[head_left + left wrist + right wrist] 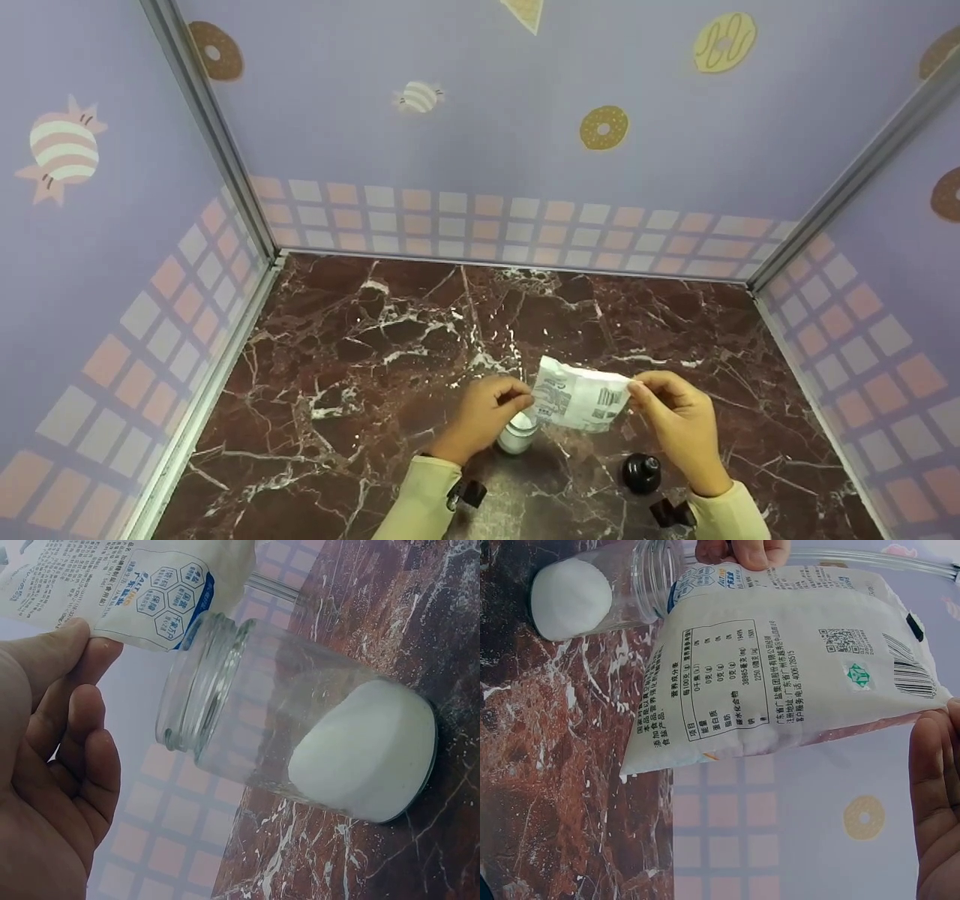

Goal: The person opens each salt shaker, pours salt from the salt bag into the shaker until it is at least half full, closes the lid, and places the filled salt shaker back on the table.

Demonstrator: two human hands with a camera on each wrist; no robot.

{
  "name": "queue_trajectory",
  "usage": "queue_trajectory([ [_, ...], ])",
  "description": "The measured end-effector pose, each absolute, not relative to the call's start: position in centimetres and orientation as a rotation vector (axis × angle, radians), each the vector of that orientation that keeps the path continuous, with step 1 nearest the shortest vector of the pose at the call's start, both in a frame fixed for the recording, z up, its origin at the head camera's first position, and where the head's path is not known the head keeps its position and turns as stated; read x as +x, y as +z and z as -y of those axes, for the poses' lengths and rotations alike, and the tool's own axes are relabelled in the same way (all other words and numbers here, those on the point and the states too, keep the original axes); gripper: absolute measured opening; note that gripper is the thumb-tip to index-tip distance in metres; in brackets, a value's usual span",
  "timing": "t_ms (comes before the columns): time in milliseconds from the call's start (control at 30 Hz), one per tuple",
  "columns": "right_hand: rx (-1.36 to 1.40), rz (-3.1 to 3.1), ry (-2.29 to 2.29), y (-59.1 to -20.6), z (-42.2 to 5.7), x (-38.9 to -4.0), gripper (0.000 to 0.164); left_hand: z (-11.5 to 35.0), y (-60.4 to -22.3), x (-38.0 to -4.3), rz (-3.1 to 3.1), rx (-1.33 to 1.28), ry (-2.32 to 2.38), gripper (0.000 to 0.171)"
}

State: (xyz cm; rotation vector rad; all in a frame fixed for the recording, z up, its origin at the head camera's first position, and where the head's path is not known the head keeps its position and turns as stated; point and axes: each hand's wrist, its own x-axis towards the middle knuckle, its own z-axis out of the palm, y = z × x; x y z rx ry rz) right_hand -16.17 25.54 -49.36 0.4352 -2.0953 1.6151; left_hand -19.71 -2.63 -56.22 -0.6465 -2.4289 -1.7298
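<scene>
A white printed salt bag [577, 397] is stretched between the two hands above the table, tilted toward a glass jar [247, 712]. My left hand [486, 412] pinches the bag's edge between thumb and index finger, beside the jar's mouth; its other fingers are curled. With thumb and fingers, my right hand [681, 420] grips the opposite end of the bag. The bag's corner meets the jar's rim in the left wrist view. White salt [367, 750] lies heaped at the bottom of the upright jar, piled higher on one side. In the head view, the left hand partly hides the jar.
A black rounded object with a small knob [641, 474] stands on the dark red marbled table [390, 450], near the right wrist. White grains lie scattered behind the jar. Patterned lilac panels [495, 150] wall in the table at the back and sides.
</scene>
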Motion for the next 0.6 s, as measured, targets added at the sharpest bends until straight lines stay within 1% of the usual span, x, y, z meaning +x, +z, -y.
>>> queue_trajectory([
  [467, 0.441, 2.104, 1.6, -49.3, -25.66, -16.17, 0.013, 2.28, -56.5, -19.93, 2.435, -0.663, -1.716, 0.009],
  [600, 0.427, 2.116, 1.596, -49.21, -25.75, -16.11, 0.012, 2.17, -56.57, -19.97, 2.411, -0.691, -1.722, 0.011],
])
